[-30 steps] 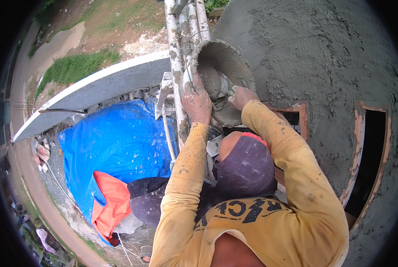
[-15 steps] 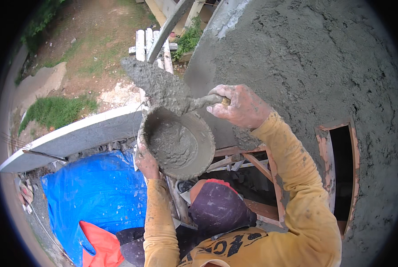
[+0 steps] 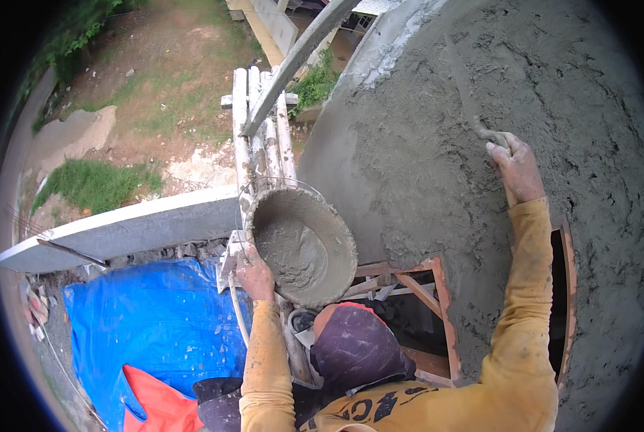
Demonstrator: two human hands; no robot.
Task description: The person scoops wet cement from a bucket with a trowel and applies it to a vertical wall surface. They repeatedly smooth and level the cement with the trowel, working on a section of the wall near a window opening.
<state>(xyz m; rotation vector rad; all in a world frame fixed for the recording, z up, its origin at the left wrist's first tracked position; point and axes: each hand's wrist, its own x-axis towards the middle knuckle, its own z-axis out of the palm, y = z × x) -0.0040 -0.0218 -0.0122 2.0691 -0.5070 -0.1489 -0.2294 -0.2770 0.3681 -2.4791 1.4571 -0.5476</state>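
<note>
My left hand point(image 3: 254, 275) grips the near-left side of a round bucket point(image 3: 342, 229), tilted so that its open mouth faces up. Wet grey mortar point(image 3: 293, 252) lies inside it. My right hand point(image 3: 518, 171) is closed around the handle of a mortar-coated trowel point(image 3: 466, 97), out to the right and higher than the bucket. The trowel's blade shows almost edge-on and lies against the rough, freshly plastered wall point(image 3: 422, 165). Grey smears cover both hands and the yellow sleeves.
Whitish scaffold poles point(image 3: 255, 144) and a slanting timber point(image 3: 300, 61) stand beyond the bucket. Framed openings point(image 3: 437, 288) break the wall at lower right. A blue tarp point(image 3: 156, 309), an orange-red cloth point(image 3: 160, 403) and a low concrete wall point(image 3: 134, 223) lie left.
My right hand has carried the trowel from over the bucket's rim, heaped with mortar, up and right to the wall. The bucket in my left hand has shifted slightly right and down.
</note>
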